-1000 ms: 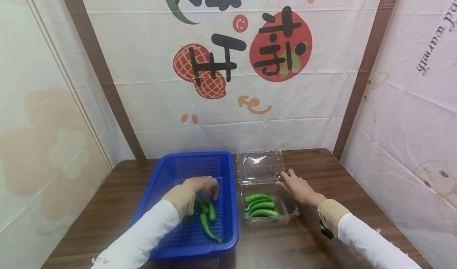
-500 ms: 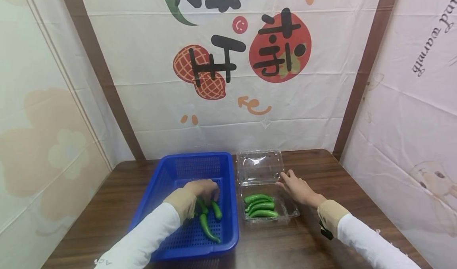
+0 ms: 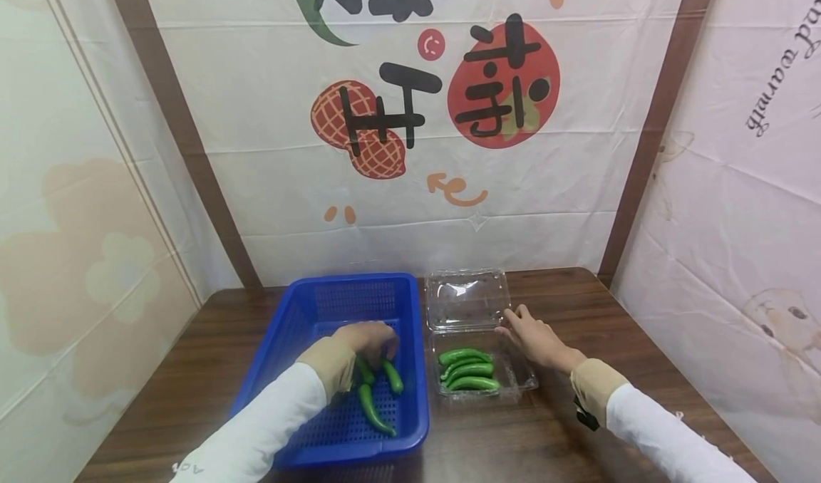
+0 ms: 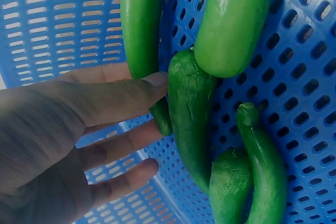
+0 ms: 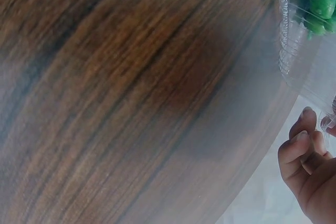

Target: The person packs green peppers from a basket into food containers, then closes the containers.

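Note:
In the blue basket (image 3: 420, 369), my left hand (image 3: 368, 339) reaches among several green chili peppers. The left wrist view shows its thumb (image 4: 149, 85) across the front of one smooth pepper (image 4: 142, 19), with fingers behind it. A wrinkled darker pepper (image 4: 190, 114) lies right beside the thumbnail. My right hand (image 3: 537, 337) pinches the right edge of a clear plastic clamshell box (image 3: 518, 375), near its hinge. The lid (image 3: 465, 299) stands raised at the back. Several green chili peppers (image 3: 471, 370) lie side by side in the box's left part. Right-hand fingers (image 5: 298, 156) look bent at the plastic.
Box and basket stand close together on a brown wood-grain table (image 3: 545, 440). The basket's perforated walls rise around the left hand. A printed white cloth (image 3: 372, 241) hangs behind the table, with more cloth at both sides.
My left hand has shifted slightly right inside the basket, and the pepper at its fingers has moved right, away from the others. My right hand and the box have stayed put.

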Demonstrator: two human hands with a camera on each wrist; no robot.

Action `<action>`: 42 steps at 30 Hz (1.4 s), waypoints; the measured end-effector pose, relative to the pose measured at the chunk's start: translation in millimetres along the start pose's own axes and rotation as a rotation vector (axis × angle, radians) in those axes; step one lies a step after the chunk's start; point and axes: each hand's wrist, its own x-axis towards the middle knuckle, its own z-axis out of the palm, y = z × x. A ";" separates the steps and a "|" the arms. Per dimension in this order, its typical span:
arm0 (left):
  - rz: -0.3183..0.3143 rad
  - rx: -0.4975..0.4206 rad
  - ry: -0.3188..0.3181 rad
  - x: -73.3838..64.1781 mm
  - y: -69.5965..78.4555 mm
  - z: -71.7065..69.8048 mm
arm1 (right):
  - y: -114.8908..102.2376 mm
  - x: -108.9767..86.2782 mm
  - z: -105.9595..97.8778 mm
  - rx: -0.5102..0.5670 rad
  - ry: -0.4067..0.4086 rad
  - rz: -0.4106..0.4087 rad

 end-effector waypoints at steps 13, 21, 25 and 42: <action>0.026 0.019 0.019 -4.6 2.4 -15.0 | 1.0 0.8 -0.9 0.005 -0.005 0.009; 0.097 0.001 0.029 -4.9 2.5 -22.4 | 1.6 1.1 -0.4 -0.005 -0.007 0.007; 0.133 -0.025 0.032 -3.6 0.1 -26.7 | 0.7 0.7 -0.6 -0.003 -0.010 0.012; 0.211 -0.130 0.113 -10.5 1.2 -67.0 | 0.4 0.1 1.8 -0.012 0.011 -0.003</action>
